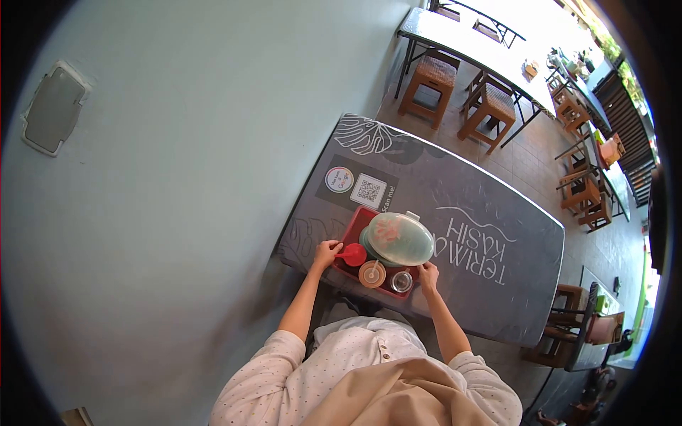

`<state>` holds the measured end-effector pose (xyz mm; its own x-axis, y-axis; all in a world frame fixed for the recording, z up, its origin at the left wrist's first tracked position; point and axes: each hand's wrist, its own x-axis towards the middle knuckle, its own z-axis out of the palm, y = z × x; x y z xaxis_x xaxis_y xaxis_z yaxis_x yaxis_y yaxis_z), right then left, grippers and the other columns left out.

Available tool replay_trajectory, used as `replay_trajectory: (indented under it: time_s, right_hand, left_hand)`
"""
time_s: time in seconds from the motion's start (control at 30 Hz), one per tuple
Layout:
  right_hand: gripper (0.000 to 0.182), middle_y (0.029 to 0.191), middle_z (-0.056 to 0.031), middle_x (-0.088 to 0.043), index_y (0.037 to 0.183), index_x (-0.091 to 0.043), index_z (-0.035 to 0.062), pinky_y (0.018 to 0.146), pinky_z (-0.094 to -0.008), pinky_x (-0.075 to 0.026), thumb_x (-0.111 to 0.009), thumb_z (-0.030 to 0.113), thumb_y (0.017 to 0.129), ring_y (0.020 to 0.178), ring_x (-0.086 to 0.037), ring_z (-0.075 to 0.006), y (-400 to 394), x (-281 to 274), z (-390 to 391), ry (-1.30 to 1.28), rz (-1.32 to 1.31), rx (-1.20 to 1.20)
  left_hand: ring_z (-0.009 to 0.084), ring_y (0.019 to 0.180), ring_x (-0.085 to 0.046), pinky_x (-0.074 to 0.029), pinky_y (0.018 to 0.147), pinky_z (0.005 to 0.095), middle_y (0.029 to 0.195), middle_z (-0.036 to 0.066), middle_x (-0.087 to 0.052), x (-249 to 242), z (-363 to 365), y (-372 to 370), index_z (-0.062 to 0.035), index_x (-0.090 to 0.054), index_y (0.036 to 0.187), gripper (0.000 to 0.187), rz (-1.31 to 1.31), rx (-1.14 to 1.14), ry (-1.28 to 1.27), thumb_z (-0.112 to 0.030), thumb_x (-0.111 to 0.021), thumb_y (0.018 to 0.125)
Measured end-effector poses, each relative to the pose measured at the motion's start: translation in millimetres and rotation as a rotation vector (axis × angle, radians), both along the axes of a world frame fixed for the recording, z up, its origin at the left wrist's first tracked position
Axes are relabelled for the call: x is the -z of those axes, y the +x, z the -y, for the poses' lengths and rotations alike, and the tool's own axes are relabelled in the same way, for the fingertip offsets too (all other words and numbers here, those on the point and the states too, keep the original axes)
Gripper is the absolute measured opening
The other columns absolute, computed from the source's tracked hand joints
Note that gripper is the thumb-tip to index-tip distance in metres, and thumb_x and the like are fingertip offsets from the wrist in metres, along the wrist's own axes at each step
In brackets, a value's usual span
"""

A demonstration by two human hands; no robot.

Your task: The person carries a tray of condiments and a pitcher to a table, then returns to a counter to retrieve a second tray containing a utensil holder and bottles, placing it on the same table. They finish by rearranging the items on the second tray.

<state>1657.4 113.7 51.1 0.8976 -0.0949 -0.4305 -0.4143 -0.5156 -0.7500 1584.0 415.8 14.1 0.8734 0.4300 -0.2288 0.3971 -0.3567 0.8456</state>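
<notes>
A red tray rests on the near edge of a dark grey printed table. On it are stacked pale green plates, a red cup, an orange drink cup with a lid and a clear glass. My left hand grips the tray's left side beside the red cup. At the tray's right near corner, my right hand holds the edge next to the clear glass.
A grey wall runs along the left of the table. A QR-code sticker and a round sticker lie beyond the tray. Wooden stools and more tables stand further back.
</notes>
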Motion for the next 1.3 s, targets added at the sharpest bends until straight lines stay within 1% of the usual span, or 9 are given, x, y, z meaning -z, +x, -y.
replay_trajectory:
  time_s: [0.17,0.33,0.43,0.73,0.9,1.03,1.13,1.17,1.3]
  right_hand:
    - [0.021,0.067,-0.0162,-0.06,0.081,-0.062,0.0013,0.057,-0.0321,-0.045,-0.057,0.017,0.068,0.061,-0.058,-0.0231,81.4,19.6,-24.6,-0.131,0.152,-0.29]
    - [0.022,0.073,-0.0167,-0.06,0.082,-0.063,0.0065,0.064,-0.0338,-0.045,-0.058,0.02,0.065,0.07,-0.059,-0.0292,165.2,25.9,-80.5,-0.049,0.004,-0.435]
    - [0.024,0.076,-0.0171,-0.06,0.082,-0.064,0.0082,0.068,-0.0353,-0.046,-0.06,0.021,0.062,0.075,-0.059,-0.0306,202.6,15.6,-128.5,-0.255,0.161,-0.617]
    - [0.022,0.075,-0.0154,-0.061,0.081,-0.064,0.0088,0.065,-0.0346,-0.046,-0.06,0.018,0.062,0.072,-0.059,-0.0298,290.6,29.4,-262.4,-0.237,0.394,-1.012]
    - [0.03,0.084,-0.014,-0.062,0.093,-0.06,0.0038,0.068,-0.0311,-0.045,-0.053,0.007,0.064,0.074,-0.06,-0.0214,306.3,23.2,-300.7,0.193,0.267,-1.195]
    - [0.029,0.087,-0.0088,-0.061,0.095,-0.057,-0.0003,0.067,-0.0274,-0.045,-0.059,0.012,0.069,0.079,-0.056,-0.0145,331.7,69.4,-327.5,0.274,0.35,-1.308]
    - [0.031,0.085,-0.0101,-0.06,0.098,-0.055,-0.0011,0.067,-0.0261,-0.045,-0.061,0.011,0.069,0.078,-0.055,-0.0132,323.6,30.7,-324.4,0.305,0.091,-1.25]
    - [0.035,0.089,-0.0141,-0.06,0.098,-0.057,0.0015,0.073,-0.0294,-0.044,-0.051,-0.001,0.064,0.081,-0.057,-0.0201,323.1,31.8,-325.0,0.301,0.078,-1.206]
    - [0.035,0.09,-0.0148,-0.06,0.1,-0.056,0.0013,0.072,-0.0296,-0.044,-0.053,0.001,0.065,0.081,-0.057,-0.0203,329.3,33.8,-321.5,0.249,0.209,-1.192]
  left_hand:
    - [0.0131,0.062,-0.057,-0.045,0.056,0.0271,0.068,0.007,-0.06,9.6,1.6,-18.7,-0.0013,-0.06,0.085,0.024,0.023,-0.13,-0.051,-0.023,-0.062,0.073]
    - [0.0106,0.052,-0.049,-0.042,0.049,0.0259,0.059,0.0,-0.052,15.7,15.1,-12.5,-0.0035,-0.057,0.081,0.015,-0.014,-0.581,-0.5,-0.016,-0.062,0.073]
    - [0.0095,0.054,-0.047,-0.045,0.051,0.0259,0.065,-0.002,-0.049,2.1,19.5,-2.0,-0.0048,-0.053,0.086,0.015,-0.043,-0.763,-0.705,-0.014,-0.059,0.076]
    - [0.017,0.073,-0.052,-0.047,0.071,0.0444,0.077,0.003,-0.047,5.1,32.8,39.0,-0.0083,-0.045,0.09,0.013,0.131,-0.961,-1.075,-0.013,-0.053,0.08]
    - [0.0114,0.068,-0.047,-0.049,0.071,0.0418,0.077,0.0,-0.045,9.5,46.8,61.4,-0.008,-0.044,0.084,0.005,0.255,-1.119,-1.173,-0.011,-0.049,0.083]
    - [0.0123,0.07,-0.049,-0.049,0.071,0.0427,0.079,0.002,-0.045,5.3,48.9,72.8,-0.0063,-0.043,0.087,0.008,0.277,-1.146,-1.191,-0.011,-0.049,0.083]
    - [0.0132,0.071,-0.049,-0.049,0.071,0.0429,0.079,0.003,-0.044,7.6,46.7,74.2,-0.0055,-0.042,0.09,0.011,0.268,-1.16,-1.149,-0.01,-0.049,0.083]
    - [0.0128,0.07,-0.049,-0.05,0.071,0.042,0.079,0.003,-0.044,7.3,46.2,75.1,-0.0057,-0.042,0.091,0.012,0.259,-1.159,-1.14,-0.011,-0.049,0.083]
    - [0.0113,0.065,-0.047,-0.05,0.07,0.0398,0.076,0.002,-0.044,10.8,36.3,79.7,-0.0061,-0.042,0.09,0.011,0.267,-1.129,-1.108,-0.011,-0.05,0.083]
